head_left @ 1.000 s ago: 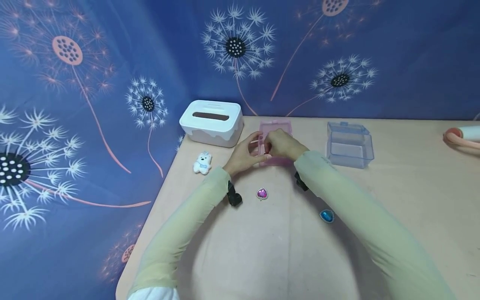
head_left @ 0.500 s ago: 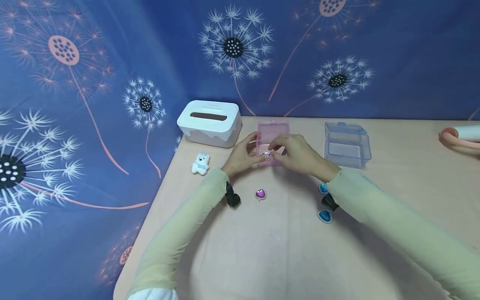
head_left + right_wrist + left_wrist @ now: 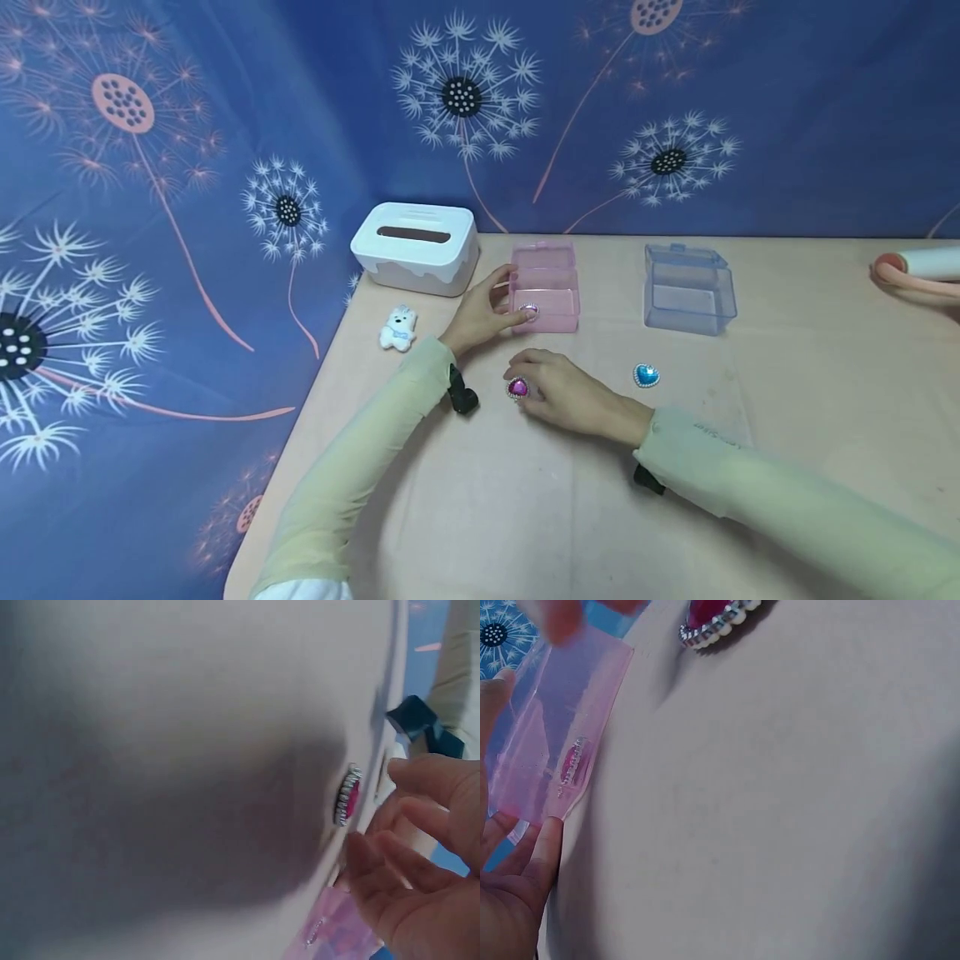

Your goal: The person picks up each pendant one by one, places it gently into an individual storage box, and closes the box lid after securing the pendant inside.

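At its left side, a small pink see-through plastic box (image 3: 567, 320) with its lid up is held by my left hand (image 3: 480, 312), thumb at the near corner and fingers along the wall. Inside lies a pink gem with a beaded silver rim (image 3: 571, 761). My right hand (image 3: 566, 392) is over the table, fingers spread and slightly bent around a magenta heart gem (image 3: 517, 387). In the right wrist view a small gap shows between the fingertips (image 3: 360, 851) and that magenta gem (image 3: 350, 796). To the right lies a blue heart gem (image 3: 647, 376).
An opened blue-tinted clear box (image 3: 690, 304) stands right of the pink one. A white tissue box (image 3: 416, 250) is at the back left, with a small white bear figure (image 3: 398, 327) before it. A white and pink object (image 3: 922, 268) lies far right.
My right hand has left the pink box and come nearer, down to the magenta gem. One blue gem is now uncovered; the other is hidden by the right arm. The left hand keeps its hold.
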Available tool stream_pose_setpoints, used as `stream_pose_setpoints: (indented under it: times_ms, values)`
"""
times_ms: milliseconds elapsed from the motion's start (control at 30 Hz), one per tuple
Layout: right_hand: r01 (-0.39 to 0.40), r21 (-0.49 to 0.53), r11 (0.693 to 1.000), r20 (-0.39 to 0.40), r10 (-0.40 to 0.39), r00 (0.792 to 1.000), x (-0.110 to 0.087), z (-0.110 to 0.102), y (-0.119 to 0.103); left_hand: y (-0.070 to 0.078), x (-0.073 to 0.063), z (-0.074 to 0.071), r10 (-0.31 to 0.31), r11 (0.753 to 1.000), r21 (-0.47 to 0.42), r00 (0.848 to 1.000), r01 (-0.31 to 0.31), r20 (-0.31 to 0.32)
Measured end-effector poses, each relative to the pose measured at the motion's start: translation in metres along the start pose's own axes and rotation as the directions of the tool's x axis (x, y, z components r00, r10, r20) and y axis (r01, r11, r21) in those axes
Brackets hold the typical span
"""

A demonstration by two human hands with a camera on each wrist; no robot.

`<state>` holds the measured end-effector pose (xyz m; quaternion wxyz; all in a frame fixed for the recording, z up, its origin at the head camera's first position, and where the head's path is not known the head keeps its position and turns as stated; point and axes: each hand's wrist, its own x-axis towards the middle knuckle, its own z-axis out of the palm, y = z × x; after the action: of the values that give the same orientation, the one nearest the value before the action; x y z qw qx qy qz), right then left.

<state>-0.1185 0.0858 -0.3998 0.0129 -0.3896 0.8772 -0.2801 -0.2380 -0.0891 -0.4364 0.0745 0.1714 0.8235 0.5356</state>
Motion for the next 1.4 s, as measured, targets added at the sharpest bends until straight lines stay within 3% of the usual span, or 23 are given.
stream_pose_setpoints:
  times_ms: [200, 367, 467, 733, 1000, 1400]
  values:
    - [0.022, -0.082, 0.996, 0.049, -0.018, 0.999, 0.004, 0.01, 0.002, 0.005, -0.002, -0.002, -0.017, 1.0, -0.014, 1.0, 0.017, 0.018]
    - [0.034, -0.121, 0.992, 0.03, -0.03, 0.999, 0.007, 0.014, 0.002, 0.026, -0.011, -0.006, -0.019, 0.999, -0.026, 0.999, 0.02, 0.032]
    - [0.026, -0.102, 0.994, 0.028, -0.023, 0.999, 0.008, 0.016, 0.002, 0.033, -0.016, -0.007, -0.015, 1.0, -0.025, 0.999, 0.016, 0.035]
    - [0.023, -0.049, 0.999, 0.068, -0.02, 0.998, 0.009, 0.016, 0.003, 0.031, -0.018, -0.006, -0.011, 0.999, -0.049, 0.999, 0.013, 0.037]
    - [0.03, 0.011, 0.999, 0.048, -0.03, 0.998, 0.007, -0.018, -0.004, 0.034, -0.017, -0.003, -0.008, 1.0, 0.003, 0.999, 0.008, 0.032]
    - [0.009, 0.002, 1.0, -0.166, -0.009, 0.986, 0.016, -0.069, 0.012, 0.03, -0.014, -0.008, 0.015, 1.0, -0.004, 0.999, -0.015, 0.045]
